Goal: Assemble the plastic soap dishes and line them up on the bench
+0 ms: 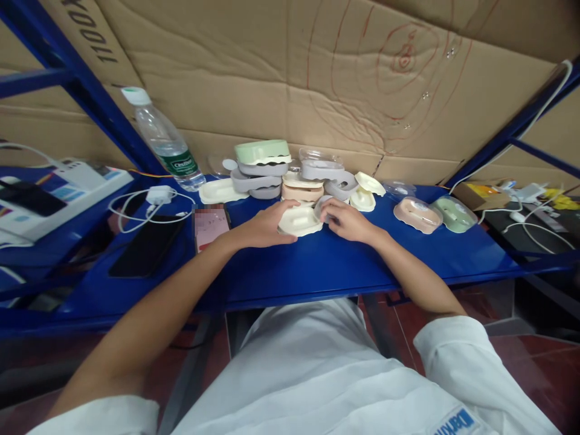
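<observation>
On the blue shelf (317, 266) lies a cream soap dish (299, 221), and both my hands are on it. My left hand (265, 225) grips its left end with curled fingers. My right hand (347, 220) is closed at its right end, pinching a clear lid piece (321, 208) there. Just behind stands a pile of soap dishes (281, 175) in green, grey, pink and cream, with clear lids (319, 157) among them.
A pink covered dish (417, 214) and a green one (454, 213) sit to the right. A water bottle (165, 142) leans at back left, beside a white charger with cable (158, 196), a lit phone (209, 225) and a dark phone (145, 248). Cardboard (317, 78) walls the back.
</observation>
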{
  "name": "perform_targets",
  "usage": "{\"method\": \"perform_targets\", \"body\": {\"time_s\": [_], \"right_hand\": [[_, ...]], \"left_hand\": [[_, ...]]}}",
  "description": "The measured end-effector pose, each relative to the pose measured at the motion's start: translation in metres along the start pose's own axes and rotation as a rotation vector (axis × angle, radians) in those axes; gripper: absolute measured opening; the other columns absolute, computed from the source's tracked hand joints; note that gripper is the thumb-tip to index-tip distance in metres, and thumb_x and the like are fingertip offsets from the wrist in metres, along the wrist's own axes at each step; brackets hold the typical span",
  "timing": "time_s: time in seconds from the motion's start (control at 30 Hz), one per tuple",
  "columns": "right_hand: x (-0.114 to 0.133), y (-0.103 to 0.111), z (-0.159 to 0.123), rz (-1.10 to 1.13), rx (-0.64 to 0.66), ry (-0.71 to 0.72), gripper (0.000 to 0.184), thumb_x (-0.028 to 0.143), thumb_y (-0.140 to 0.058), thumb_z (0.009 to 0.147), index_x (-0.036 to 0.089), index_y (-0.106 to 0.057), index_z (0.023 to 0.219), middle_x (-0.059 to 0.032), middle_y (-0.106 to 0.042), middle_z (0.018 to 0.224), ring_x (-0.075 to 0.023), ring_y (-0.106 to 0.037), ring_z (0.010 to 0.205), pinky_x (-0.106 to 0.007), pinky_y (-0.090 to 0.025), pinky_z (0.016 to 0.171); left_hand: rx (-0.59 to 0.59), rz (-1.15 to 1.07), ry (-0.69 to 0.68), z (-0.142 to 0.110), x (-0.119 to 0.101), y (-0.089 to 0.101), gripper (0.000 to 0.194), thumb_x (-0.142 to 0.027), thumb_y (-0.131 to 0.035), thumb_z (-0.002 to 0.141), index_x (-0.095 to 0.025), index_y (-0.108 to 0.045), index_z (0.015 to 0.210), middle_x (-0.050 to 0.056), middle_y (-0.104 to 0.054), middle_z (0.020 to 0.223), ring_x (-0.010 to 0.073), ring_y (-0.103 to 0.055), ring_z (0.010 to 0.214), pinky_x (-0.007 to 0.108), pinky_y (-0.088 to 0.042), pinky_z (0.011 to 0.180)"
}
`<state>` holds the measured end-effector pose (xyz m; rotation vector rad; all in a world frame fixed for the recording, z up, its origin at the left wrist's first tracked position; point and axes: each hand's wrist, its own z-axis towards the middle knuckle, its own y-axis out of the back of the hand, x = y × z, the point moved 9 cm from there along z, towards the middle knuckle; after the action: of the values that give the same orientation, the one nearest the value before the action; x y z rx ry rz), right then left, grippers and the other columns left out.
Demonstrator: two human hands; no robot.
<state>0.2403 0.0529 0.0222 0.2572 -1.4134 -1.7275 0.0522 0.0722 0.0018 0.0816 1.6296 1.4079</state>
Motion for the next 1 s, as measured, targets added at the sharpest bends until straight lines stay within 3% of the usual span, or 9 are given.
{"method": "perform_targets", "body": {"time_s": [0.1, 0.23, 0.37, 0.5, 0.67, 0.73, 0.83, 0.9, 1.0], "right_hand": [[0.0, -0.004, -0.001, -0.037, 0.049, -0.018, 0.023, 0.011, -0.054, 0.092, 0.023, -0.067, 0.106, -0.0116, -0.067, 0.129, -0.0276, -0.068, 0.117, -0.044, -0.057, 0.101], [-0.003, -0.004, -0.002, -0.109, 0.068, -0.032, 0.022, 0.022, -0.061, 0.098, 0.024, -0.069, 0.118, -0.0131, -0.068, 0.128, -0.0313, -0.068, 0.117, -0.048, -0.057, 0.102], [-0.014, -0.003, -0.005, -0.161, 0.089, -0.108, 0.046, 0.018, -0.069, 0.093, 0.022, -0.063, 0.139, -0.0153, -0.07, 0.135, -0.0336, -0.069, 0.12, -0.049, -0.057, 0.102], [-0.013, 0.003, -0.006, -0.129, 0.05, -0.12, 0.055, 0.016, -0.067, 0.095, 0.02, -0.058, 0.149, -0.0163, -0.072, 0.139, -0.033, -0.071, 0.12, -0.047, -0.057, 0.101], [0.014, 0.0, -0.002, -0.09, 0.019, 0.004, 0.048, 0.025, -0.061, 0.105, 0.022, -0.06, 0.153, -0.0164, -0.074, 0.142, -0.0348, -0.069, 0.129, -0.051, -0.048, 0.109], [0.025, -0.008, 0.0, -0.075, 0.024, 0.057, 0.045, 0.026, -0.058, 0.108, 0.023, -0.062, 0.153, -0.016, -0.074, 0.144, -0.0343, -0.069, 0.129, -0.052, -0.046, 0.111], [0.04, -0.023, 0.001, -0.052, 0.034, 0.124, 0.043, 0.029, -0.056, 0.11, 0.023, -0.065, 0.151, -0.0158, -0.075, 0.142, -0.0337, -0.069, 0.128, -0.053, -0.046, 0.111], [0.047, -0.032, 0.001, -0.035, 0.046, 0.157, 0.041, 0.03, -0.055, 0.111, 0.022, -0.067, 0.149, -0.0162, -0.075, 0.141, -0.0329, -0.069, 0.128, -0.052, -0.048, 0.11], [0.055, -0.038, -0.001, -0.006, 0.079, 0.203, 0.041, 0.031, -0.051, 0.113, 0.023, -0.066, 0.151, -0.0156, -0.074, 0.144, -0.0319, -0.067, 0.133, -0.052, -0.048, 0.114]], "left_hand": [[0.103, 0.098, 0.02, 0.0, 0.005, -0.011, 0.094, -0.058, -0.077, 0.084, -0.026, -0.04, 0.165, 0.018, -0.047, 0.171, 0.0455, -0.045, 0.157, 0.068, -0.036, 0.127], [0.147, 0.146, 0.017, -0.002, 0.008, -0.011, 0.093, -0.058, -0.073, 0.087, -0.025, -0.038, 0.167, 0.019, -0.045, 0.172, 0.0442, -0.044, 0.158, 0.067, -0.036, 0.126], [0.188, 0.129, -0.009, -0.003, 0.008, -0.014, 0.094, -0.06, -0.073, 0.088, -0.026, -0.036, 0.168, 0.018, -0.042, 0.174, 0.042, -0.041, 0.161, 0.064, -0.034, 0.129], [0.142, 0.139, 0.089, -0.002, 0.01, -0.013, 0.116, -0.071, -0.079, 0.081, -0.029, -0.024, 0.174, 0.02, -0.032, 0.177, 0.0475, -0.031, 0.164, 0.071, -0.025, 0.129], [0.062, 0.153, 0.132, -0.002, 0.015, -0.006, 0.123, -0.066, -0.085, 0.079, -0.031, -0.018, 0.175, 0.02, -0.05, 0.162, 0.0495, -0.044, 0.154, 0.073, -0.031, 0.124], [0.079, 0.026, 0.069, 0.0, 0.015, -0.01, 0.132, -0.065, -0.089, 0.074, -0.031, -0.012, 0.176, 0.02, -0.042, 0.168, 0.0466, -0.046, 0.152, 0.067, -0.037, 0.125], [0.047, -0.1, -0.051, 0.001, 0.012, -0.013, 0.141, -0.069, -0.092, 0.071, -0.031, -0.007, 0.177, 0.019, -0.015, 0.182, 0.0455, -0.032, 0.163, 0.06, -0.037, 0.131], [0.013, -0.086, -0.106, 0.001, 0.01, -0.013, 0.135, -0.071, -0.089, 0.074, -0.03, -0.013, 0.177, 0.018, -0.01, 0.183, 0.0452, -0.02, 0.169, 0.06, -0.031, 0.134], [0.08, -0.006, -0.15, 0.0, 0.004, -0.018, 0.105, -0.071, -0.079, 0.087, -0.028, -0.036, 0.172, 0.016, -0.022, 0.182, 0.0423, -0.022, 0.17, 0.058, -0.025, 0.138]]}}
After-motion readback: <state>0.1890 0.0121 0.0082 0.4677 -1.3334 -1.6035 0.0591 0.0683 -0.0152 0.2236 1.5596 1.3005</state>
